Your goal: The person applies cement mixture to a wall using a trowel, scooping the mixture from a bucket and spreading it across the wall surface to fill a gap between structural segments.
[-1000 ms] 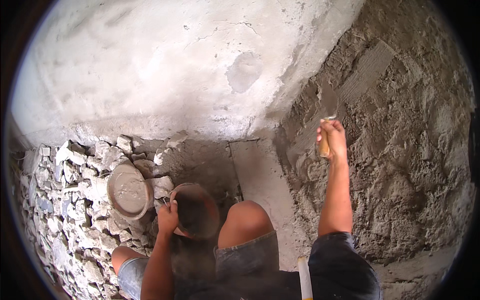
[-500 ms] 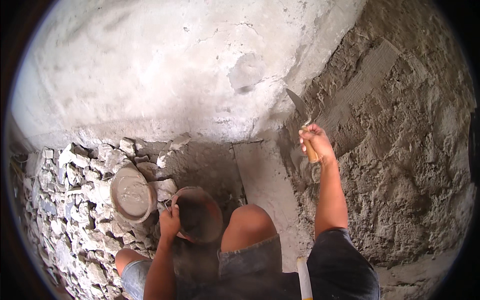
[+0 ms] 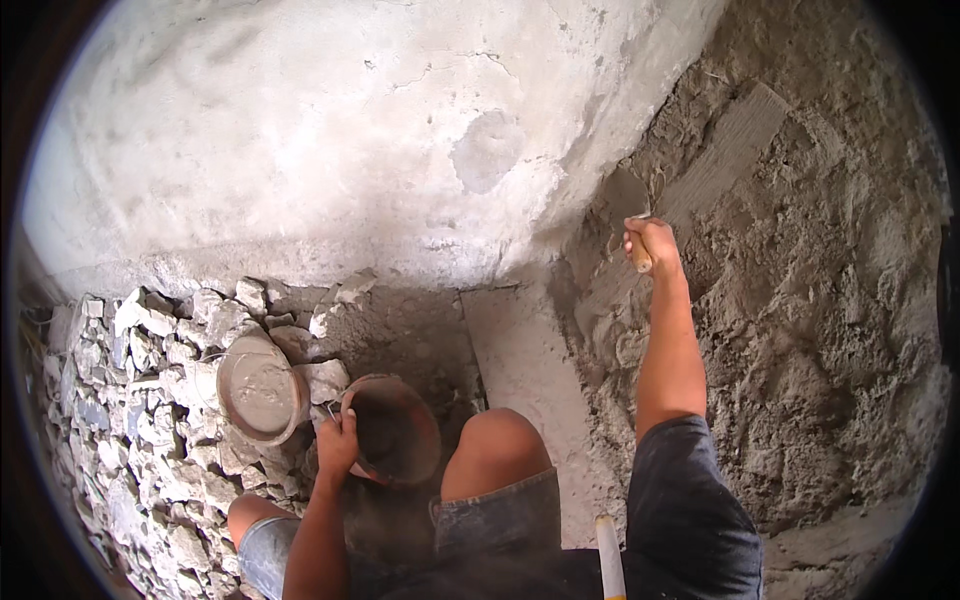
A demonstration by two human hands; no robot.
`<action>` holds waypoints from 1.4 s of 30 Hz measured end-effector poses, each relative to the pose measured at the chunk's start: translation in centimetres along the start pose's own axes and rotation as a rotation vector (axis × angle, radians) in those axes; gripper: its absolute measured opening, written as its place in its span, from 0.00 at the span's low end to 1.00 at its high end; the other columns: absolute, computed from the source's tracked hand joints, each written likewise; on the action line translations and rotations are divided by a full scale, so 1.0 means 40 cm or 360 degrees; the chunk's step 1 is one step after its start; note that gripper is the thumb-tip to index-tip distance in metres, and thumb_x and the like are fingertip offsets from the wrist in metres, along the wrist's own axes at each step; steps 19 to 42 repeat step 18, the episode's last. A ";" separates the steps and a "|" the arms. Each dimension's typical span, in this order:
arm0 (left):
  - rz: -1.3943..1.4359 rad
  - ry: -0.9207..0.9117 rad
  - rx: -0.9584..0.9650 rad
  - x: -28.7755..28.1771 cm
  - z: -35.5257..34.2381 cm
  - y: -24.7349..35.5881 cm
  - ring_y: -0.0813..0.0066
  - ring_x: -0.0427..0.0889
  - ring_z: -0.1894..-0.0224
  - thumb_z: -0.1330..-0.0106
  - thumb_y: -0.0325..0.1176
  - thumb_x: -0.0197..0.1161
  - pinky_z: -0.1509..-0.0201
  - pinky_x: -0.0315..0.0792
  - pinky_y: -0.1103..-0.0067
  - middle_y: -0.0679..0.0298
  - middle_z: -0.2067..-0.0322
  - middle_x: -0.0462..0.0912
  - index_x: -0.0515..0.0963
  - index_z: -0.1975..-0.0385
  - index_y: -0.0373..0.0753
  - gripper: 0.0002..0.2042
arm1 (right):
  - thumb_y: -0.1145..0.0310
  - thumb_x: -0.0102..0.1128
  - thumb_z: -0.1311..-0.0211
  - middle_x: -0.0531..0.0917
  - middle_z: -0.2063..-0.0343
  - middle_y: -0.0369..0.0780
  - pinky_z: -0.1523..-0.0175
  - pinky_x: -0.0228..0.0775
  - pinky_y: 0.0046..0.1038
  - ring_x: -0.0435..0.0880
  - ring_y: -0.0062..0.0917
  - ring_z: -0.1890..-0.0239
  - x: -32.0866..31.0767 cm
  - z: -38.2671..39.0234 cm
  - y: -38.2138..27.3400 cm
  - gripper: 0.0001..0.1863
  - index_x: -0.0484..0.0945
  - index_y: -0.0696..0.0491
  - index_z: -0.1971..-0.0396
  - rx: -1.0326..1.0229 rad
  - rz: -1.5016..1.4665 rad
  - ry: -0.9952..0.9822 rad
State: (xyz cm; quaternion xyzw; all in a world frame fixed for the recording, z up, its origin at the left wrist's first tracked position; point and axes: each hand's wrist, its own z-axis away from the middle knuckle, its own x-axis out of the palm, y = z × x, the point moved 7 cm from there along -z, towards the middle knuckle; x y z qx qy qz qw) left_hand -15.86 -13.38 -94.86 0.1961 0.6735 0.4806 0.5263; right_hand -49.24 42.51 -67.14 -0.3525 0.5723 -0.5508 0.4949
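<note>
My right hand (image 3: 652, 243) is closed round the wooden handle of a trowel (image 3: 641, 258). Its grey blade lies against the rough mortar-covered wall (image 3: 770, 300), close to the corner with the pale wall, and blends into the mortar there. Down on the left, my left hand (image 3: 338, 440) grips the rim of a reddish bucket (image 3: 425, 430), which is tipped so that its dark inside shows. Left of it stands a second bucket (image 3: 296, 410), filled with wet grey mortar (image 3: 258, 388).
Broken stone rubble (image 3: 150, 440) covers the ground at the left, around the mortar bucket. The pale wall (image 3: 300, 150) rises ahead, with a grey patch (image 3: 487, 150) on it. A flat slab (image 3: 530, 350) runs along the foot of the rough wall, beside my bent knee (image 3: 505, 450).
My right hand has moved up and to the right with the trowel, bringing its blade from the corner's edge onto the mortar. My left hand stays on the bucket rim.
</note>
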 end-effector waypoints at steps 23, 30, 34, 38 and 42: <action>-0.0078 -0.0068 -0.0064 0.020 -0.016 -0.013 0.37 0.82 0.67 0.24 0.46 0.57 0.62 0.72 0.55 0.36 0.73 0.80 0.78 0.73 0.27 0.24 | 0.74 0.59 0.28 0.82 0.72 0.41 0.78 0.79 0.24 0.81 0.22 0.79 0.039 0.477 0.183 0.06 0.70 0.52 0.61 -0.0395 0.0000 -0.0028; -0.0078 -0.0068 -0.0064 0.020 -0.016 -0.013 0.37 0.82 0.67 0.24 0.46 0.57 0.62 0.72 0.55 0.36 0.73 0.80 0.78 0.73 0.27 0.24 | 0.74 0.59 0.28 0.82 0.72 0.41 0.78 0.79 0.24 0.81 0.22 0.79 0.039 0.477 0.183 0.06 0.70 0.52 0.61 -0.0395 0.0000 -0.0028; -0.0078 -0.0068 -0.0064 0.020 -0.016 -0.013 0.37 0.82 0.67 0.24 0.46 0.57 0.62 0.72 0.55 0.36 0.73 0.80 0.78 0.73 0.27 0.24 | 0.74 0.59 0.28 0.82 0.72 0.41 0.78 0.79 0.24 0.81 0.22 0.79 0.039 0.477 0.183 0.06 0.70 0.52 0.61 -0.0395 0.0000 -0.0028; -0.0078 -0.0068 -0.0064 0.020 -0.016 -0.013 0.37 0.82 0.67 0.24 0.46 0.57 0.62 0.72 0.55 0.36 0.73 0.80 0.78 0.73 0.27 0.24 | 0.74 0.59 0.28 0.82 0.72 0.41 0.78 0.79 0.24 0.81 0.22 0.79 0.039 0.477 0.183 0.06 0.70 0.52 0.61 -0.0395 0.0000 -0.0028; -0.0078 -0.0068 -0.0064 0.020 -0.016 -0.013 0.37 0.82 0.67 0.24 0.46 0.57 0.62 0.72 0.55 0.36 0.73 0.80 0.78 0.73 0.27 0.24 | 0.74 0.59 0.28 0.82 0.72 0.41 0.78 0.79 0.24 0.81 0.22 0.79 0.039 0.477 0.183 0.06 0.70 0.52 0.61 -0.0395 0.0000 -0.0028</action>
